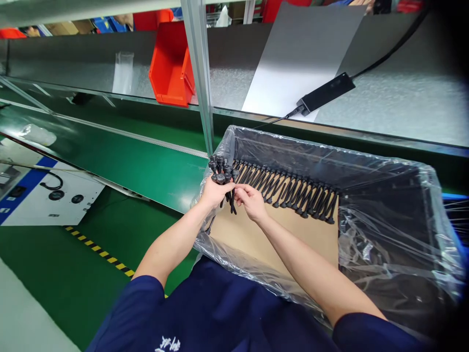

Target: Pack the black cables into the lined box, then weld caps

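Note:
My left hand is closed round a bunch of short black cables with round heads. Their heads stick up above the fist, and a few dark ends hang below it. Close against the left thumb, my right hand is closed in a pinch at the side of the bunch. What sits between its fingertips is hidden. Both hands are over the left end of a bin lined with clear plastic. Inside it, a row of similar black cables lies side by side on a brown cardboard sheet.
Behind the bin runs a metal shelf with an orange bin, a white sheet and a black adapter box on a cord. A metal post rises near the bin's left corner. A green conveyor surface extends left.

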A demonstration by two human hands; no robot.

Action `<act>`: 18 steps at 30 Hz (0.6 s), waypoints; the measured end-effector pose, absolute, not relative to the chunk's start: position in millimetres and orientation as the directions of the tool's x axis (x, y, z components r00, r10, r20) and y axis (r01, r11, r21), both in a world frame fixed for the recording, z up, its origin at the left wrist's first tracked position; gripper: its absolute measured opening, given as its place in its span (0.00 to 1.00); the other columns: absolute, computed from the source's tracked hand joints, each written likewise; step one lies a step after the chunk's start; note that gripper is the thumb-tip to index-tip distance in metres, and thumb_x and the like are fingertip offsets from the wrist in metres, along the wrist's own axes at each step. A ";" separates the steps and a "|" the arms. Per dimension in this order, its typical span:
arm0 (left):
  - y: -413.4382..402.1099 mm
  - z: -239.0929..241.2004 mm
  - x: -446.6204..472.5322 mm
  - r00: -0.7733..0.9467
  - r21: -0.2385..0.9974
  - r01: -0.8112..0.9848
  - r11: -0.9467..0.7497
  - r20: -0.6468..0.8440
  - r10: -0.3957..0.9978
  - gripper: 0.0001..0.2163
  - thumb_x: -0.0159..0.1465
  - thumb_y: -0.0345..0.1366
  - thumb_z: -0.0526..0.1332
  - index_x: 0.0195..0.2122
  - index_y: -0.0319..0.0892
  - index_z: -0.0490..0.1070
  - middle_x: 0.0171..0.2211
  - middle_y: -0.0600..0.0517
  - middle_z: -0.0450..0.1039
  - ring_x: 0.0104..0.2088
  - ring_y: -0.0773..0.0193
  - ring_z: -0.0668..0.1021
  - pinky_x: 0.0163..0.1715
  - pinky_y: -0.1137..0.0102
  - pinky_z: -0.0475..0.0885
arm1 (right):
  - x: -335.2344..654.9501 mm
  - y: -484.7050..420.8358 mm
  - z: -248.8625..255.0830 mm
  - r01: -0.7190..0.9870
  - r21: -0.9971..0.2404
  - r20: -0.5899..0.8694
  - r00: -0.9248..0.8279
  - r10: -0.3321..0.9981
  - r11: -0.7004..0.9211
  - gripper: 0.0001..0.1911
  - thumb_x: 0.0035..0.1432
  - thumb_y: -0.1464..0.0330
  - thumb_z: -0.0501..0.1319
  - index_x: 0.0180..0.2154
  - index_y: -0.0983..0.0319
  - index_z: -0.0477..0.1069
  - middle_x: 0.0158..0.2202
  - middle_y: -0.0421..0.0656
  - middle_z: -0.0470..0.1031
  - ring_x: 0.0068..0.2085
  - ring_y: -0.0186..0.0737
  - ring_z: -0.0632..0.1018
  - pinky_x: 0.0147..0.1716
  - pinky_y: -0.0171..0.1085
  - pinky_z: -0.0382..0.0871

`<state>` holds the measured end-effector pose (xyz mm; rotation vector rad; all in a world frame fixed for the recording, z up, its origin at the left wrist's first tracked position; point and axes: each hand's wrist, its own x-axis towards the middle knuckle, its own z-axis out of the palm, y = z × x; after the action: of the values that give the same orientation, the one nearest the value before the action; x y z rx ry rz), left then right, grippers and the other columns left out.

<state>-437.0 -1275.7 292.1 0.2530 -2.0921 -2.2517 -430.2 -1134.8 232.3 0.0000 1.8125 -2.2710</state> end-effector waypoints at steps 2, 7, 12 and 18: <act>-1275.9 291.6 -435.7 -0.984 0.991 -0.111 -0.072 -0.120 -0.131 0.07 0.45 0.30 0.66 0.26 0.40 0.71 0.27 0.54 0.74 0.29 0.67 0.74 0.35 0.69 0.69 | -427.3 -1143.4 246.6 0.204 -0.946 -0.153 -0.966 -0.208 -0.253 0.21 0.47 0.56 0.68 0.39 0.62 0.72 0.25 0.37 0.69 0.22 0.29 0.67 0.18 0.30 0.63; -1277.0 293.0 -433.9 -0.992 0.995 -0.103 -0.014 -0.104 -0.071 0.06 0.44 0.27 0.63 0.25 0.39 0.71 0.26 0.56 0.72 0.28 0.68 0.72 0.34 0.71 0.68 | -427.5 -1141.2 235.4 0.315 -0.877 -0.252 -0.945 -0.210 -0.364 0.20 0.42 0.61 0.71 0.36 0.62 0.70 0.25 0.36 0.69 0.22 0.27 0.67 0.16 0.27 0.62; -1275.7 292.1 -436.5 -0.980 0.987 -0.152 -0.052 -0.158 -0.118 0.04 0.44 0.28 0.63 0.21 0.40 0.68 0.21 0.57 0.68 0.24 0.69 0.70 0.29 0.71 0.68 | -426.9 -1134.0 182.8 0.509 -0.846 -0.516 -0.856 0.003 -0.157 0.11 0.45 0.67 0.66 0.27 0.61 0.64 0.19 0.33 0.66 0.18 0.27 0.67 0.15 0.25 0.64; -1274.8 289.5 -438.2 -0.977 0.977 -0.137 -0.161 -0.161 -0.142 0.07 0.44 0.30 0.66 0.23 0.41 0.70 0.23 0.56 0.70 0.25 0.68 0.72 0.31 0.69 0.70 | -396.6 -1173.8 122.9 0.720 -0.673 -0.736 -0.676 -0.051 0.169 0.16 0.38 0.75 0.67 0.21 0.59 0.59 0.12 0.35 0.65 0.14 0.34 0.70 0.11 0.32 0.68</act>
<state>-438.2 -1274.8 289.5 0.3387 -2.0330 -2.3666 -396.6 -1173.8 122.9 0.6331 1.8199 -1.5687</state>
